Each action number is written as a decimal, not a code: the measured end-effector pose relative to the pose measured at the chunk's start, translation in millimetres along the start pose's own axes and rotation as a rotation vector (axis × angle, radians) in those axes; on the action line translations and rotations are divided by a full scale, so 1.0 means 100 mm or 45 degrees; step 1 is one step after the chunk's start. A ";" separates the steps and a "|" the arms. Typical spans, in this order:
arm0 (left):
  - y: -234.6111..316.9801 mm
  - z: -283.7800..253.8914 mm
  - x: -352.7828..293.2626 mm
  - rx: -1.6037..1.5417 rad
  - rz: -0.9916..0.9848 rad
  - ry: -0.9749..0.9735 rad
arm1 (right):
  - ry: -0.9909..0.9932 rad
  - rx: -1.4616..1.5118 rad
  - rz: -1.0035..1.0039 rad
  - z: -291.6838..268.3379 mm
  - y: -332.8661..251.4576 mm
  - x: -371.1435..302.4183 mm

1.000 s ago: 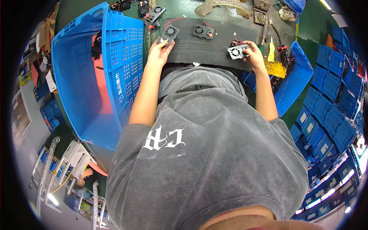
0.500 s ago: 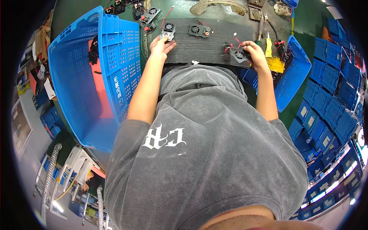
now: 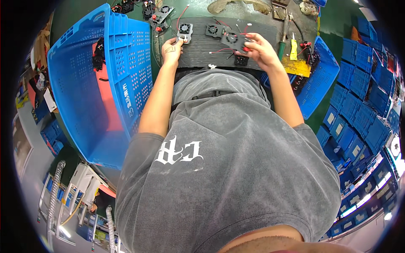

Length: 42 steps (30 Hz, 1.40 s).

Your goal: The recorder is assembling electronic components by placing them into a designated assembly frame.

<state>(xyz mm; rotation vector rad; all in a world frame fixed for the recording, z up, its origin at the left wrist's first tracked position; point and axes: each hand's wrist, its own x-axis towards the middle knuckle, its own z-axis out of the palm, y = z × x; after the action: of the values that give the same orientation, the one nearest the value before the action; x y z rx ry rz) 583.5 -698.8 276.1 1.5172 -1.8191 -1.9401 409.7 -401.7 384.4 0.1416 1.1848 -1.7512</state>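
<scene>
My left hand [image 3: 172, 47] rests on a dark ribbed mat [image 3: 202, 59] and pinches the near edge of a small square cooling fan [image 3: 184, 30]. My right hand [image 3: 258, 49] holds another small black fan [image 3: 233, 40] with thin red and black wires trailing from it, just above the mat. A third fan [image 3: 212, 30] lies flat on the mat between the two hands, and a smaller black part [image 3: 241, 61] sits near my right wrist.
A large blue perforated crate [image 3: 90, 80] stands to my left. More fans with red wires [image 3: 158, 12] lie on the green bench beyond it. A green-handled tool [image 3: 282, 46] and yellow pad [image 3: 295, 65] sit right, beside a blue bin [image 3: 322, 76]. Stacked blue bins [image 3: 363, 92] fill the far right.
My right hand has moved left toward the middle of the mat with its fan. My left hand has reached forward and taken hold of the fan at the mat's far edge.
</scene>
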 end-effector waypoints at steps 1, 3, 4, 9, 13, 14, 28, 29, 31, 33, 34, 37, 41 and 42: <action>-0.02 -0.01 0.01 0.012 0.004 0.000 | -0.003 -0.007 0.008 0.07 0.06 0.08; -0.05 0.00 0.01 0.017 0.000 0.007 | -0.058 0.072 0.072 0.21 0.16 0.24; -0.02 0.05 0.00 -0.002 0.027 0.039 | -0.057 0.065 0.079 0.30 0.20 0.30; -0.23 -0.01 0.18 0.179 0.162 0.200 | 0.021 0.232 0.212 0.72 0.34 0.62; -0.18 0.05 0.18 0.239 0.222 0.210 | 0.182 0.072 0.299 0.80 0.45 0.81; -0.15 0.05 0.16 0.226 0.215 0.220 | 0.225 -0.030 0.323 0.83 0.47 0.84; 0.30 0.02 -0.23 0.714 0.476 0.301 | 0.387 -1.618 -0.773 1.07 0.46 1.04; 0.28 0.04 -0.20 0.746 0.439 0.294 | 0.348 -1.734 -0.891 1.09 0.44 1.07; 0.21 0.01 -0.07 0.720 0.376 0.212 | 0.270 -1.952 -1.108 1.14 0.41 1.12; 0.19 0.02 0.05 0.697 0.316 0.123 | 0.218 -2.090 -1.115 1.17 0.43 1.18; 0.19 0.03 0.09 0.727 0.325 0.103 | 0.159 -2.233 -1.123 1.17 0.45 1.21; 0.12 0.05 0.19 0.574 0.211 0.044 | -0.075 -2.288 -1.080 1.15 0.59 1.25; 0.03 0.03 0.16 0.046 0.064 -0.060 | -0.175 -2.202 -1.085 1.13 0.81 1.21; 0.05 0.02 0.13 -0.054 0.069 -0.057 | -0.175 -2.171 -1.099 1.12 0.85 1.21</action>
<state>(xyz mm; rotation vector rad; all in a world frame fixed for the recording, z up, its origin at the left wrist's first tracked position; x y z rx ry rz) 572.8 -707.2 271.8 1.4081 -1.8040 -1.9905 456.3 -568.8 319.1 -1.6224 2.3769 -0.7247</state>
